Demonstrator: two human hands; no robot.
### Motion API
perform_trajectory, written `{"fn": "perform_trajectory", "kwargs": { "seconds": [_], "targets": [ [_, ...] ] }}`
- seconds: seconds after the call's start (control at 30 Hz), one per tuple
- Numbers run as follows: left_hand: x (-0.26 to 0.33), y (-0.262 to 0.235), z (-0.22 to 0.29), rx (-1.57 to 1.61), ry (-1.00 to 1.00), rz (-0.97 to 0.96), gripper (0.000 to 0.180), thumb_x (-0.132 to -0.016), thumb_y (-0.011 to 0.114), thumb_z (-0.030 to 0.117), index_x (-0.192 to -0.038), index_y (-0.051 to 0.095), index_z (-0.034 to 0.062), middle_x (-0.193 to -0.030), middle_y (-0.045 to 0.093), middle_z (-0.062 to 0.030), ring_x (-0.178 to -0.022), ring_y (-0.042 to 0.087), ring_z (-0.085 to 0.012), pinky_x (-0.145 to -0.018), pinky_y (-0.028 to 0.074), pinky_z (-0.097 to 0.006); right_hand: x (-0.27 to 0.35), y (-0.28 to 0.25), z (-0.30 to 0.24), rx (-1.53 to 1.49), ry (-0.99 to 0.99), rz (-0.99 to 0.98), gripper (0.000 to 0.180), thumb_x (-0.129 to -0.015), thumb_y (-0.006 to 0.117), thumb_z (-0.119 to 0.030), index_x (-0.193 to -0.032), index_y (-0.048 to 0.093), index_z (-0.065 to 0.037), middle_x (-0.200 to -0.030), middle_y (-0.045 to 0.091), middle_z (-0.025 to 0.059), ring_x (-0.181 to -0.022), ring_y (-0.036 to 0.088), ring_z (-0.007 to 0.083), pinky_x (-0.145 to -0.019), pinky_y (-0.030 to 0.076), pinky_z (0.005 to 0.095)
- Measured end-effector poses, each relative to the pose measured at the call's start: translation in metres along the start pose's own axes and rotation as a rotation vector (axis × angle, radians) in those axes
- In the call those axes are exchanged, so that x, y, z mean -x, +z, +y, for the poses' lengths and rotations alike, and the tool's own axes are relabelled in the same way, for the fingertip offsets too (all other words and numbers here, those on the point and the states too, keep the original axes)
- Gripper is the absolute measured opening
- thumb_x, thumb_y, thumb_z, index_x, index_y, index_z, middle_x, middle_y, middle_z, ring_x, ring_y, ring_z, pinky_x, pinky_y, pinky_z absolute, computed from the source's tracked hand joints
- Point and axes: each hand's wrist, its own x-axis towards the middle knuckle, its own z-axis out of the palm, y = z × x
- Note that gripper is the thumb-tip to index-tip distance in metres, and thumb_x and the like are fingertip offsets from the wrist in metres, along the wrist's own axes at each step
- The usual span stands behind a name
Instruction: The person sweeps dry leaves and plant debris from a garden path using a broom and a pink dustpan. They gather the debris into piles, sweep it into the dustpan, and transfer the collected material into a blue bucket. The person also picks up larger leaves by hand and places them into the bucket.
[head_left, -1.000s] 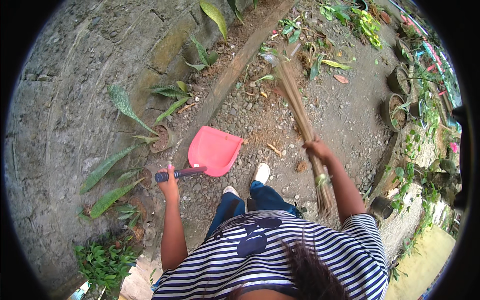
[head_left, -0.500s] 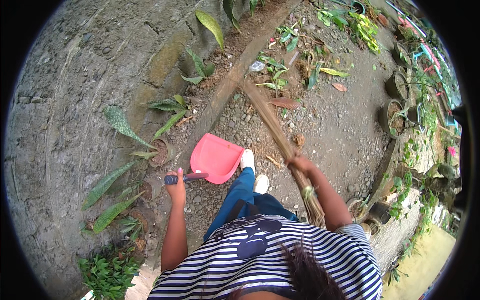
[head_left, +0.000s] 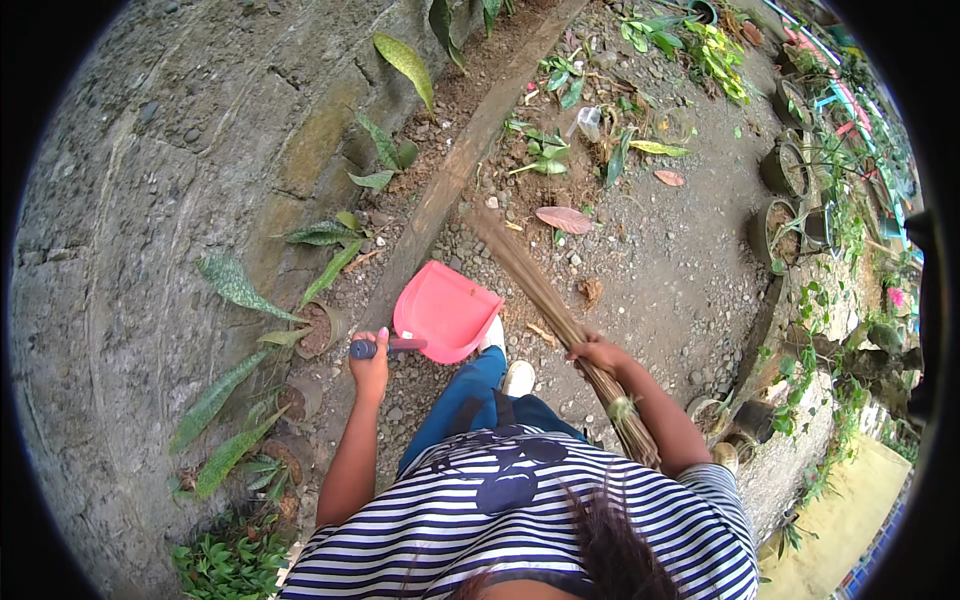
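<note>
In my left hand (head_left: 371,369) is the dark handle of a pink dustpan (head_left: 445,310), its fingers wrapped round the grip. The pan hangs low in front of my left shoe, close to the wooden board. My right hand (head_left: 597,353) grips a stick broom (head_left: 545,285) partway along its bundle, below a pale binding. The broom slants from beside my right arm to its tips at the gravel near the board. Ahead of those tips lie cut green leaves (head_left: 548,153), a reddish dry leaf (head_left: 564,220) and a clear plastic piece (head_left: 588,124).
A rough stone wall (head_left: 150,250) rises on the left, with snake plants (head_left: 235,285) and a small pot (head_left: 320,330) at its foot. A wooden board (head_left: 450,180) edges the soil strip. Several dark pots (head_left: 784,168) line the right side. Yellow-green leaves (head_left: 722,60) lie far ahead.
The broom tips have swung left and nearer, away from the leaves. The dustpan and my left hand have moved slightly right in view. The clear plastic piece now appears further right.
</note>
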Motion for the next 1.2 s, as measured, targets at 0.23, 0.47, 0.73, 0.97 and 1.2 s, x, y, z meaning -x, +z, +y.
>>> {"fn": "perform_trajectory", "kwargs": {
  "seconds": [0.23, 0.47, 0.73, 0.97, 1.2],
  "targets": [
    [-0.016, 0.012, 0.030, -0.073, -0.026, -0.046, 0.024, -0.080, 0.063, 0.016, -0.075, 0.041, 0.0074, -0.070, 0.047, -0.0004, -0.064, 0.043, -0.0079, -0.060, 0.038, -0.023, -0.040, -0.057, -0.042, -0.059, -0.080, 0.199, 0.048, -0.063, 0.063, -0.008, -0.108, 0.046, -0.006, -0.067, 0.054, 0.0096, -0.058, 0.054, 0.0167, -0.046, 0.045, 0.0307],
    [-0.028, 0.008, 0.017, -0.084, 0.079, -0.041, 0.024, -0.080, 0.063, 0.016, -0.074, 0.041, 0.0067, -0.070, 0.047, -0.0006, -0.064, 0.043, -0.0084, -0.060, 0.038, -0.024, -0.010, 0.007, -0.013, -0.103, -0.008, 0.016, 0.068, -0.061, 0.062, -0.005, -0.124, 0.037, -0.007, -0.076, 0.054, 0.0077, -0.061, 0.053, 0.0165, -0.051, 0.047, 0.0285],
    [-0.050, 0.002, 0.017, -0.054, 0.028, -0.018, 0.023, -0.080, 0.063, 0.013, -0.074, 0.041, 0.0065, -0.069, 0.045, 0.0001, -0.063, 0.043, -0.0085, -0.060, 0.038, -0.025, -0.036, -0.029, -0.073, 0.038, -0.028, 0.183, 0.070, -0.064, 0.061, -0.003, -0.127, 0.033, -0.009, -0.081, 0.056, 0.0113, -0.062, 0.055, 0.0181, -0.055, 0.047, 0.0314],
    [-0.041, 0.006, 0.007, -0.066, 0.079, -0.013, 0.023, -0.079, 0.063, 0.011, -0.074, 0.041, 0.0072, -0.069, 0.044, 0.0008, -0.064, 0.043, -0.0079, -0.060, 0.038, -0.024, -0.010, 0.007, -0.045, 0.061, 0.040, -0.157, 0.072, -0.064, 0.063, -0.008, -0.129, 0.032, -0.010, -0.095, 0.056, 0.0104, -0.078, 0.054, 0.0188, -0.071, 0.045, 0.0300],
    [-0.029, 0.020, 0.019, -0.045, 0.017, 0.070, 0.023, -0.079, 0.063, 0.013, -0.073, 0.042, 0.0074, -0.068, 0.041, 0.0023, -0.061, 0.039, -0.0076, -0.059, 0.037, -0.024, -0.049, -0.120, -0.083, 0.233, -0.002, 0.255, 0.062, -0.068, 0.062, -0.005, -0.125, 0.035, -0.008, -0.077, 0.057, 0.0122, -0.055, 0.054, 0.0179, -0.046, 0.048, 0.0314]
  ]
}}
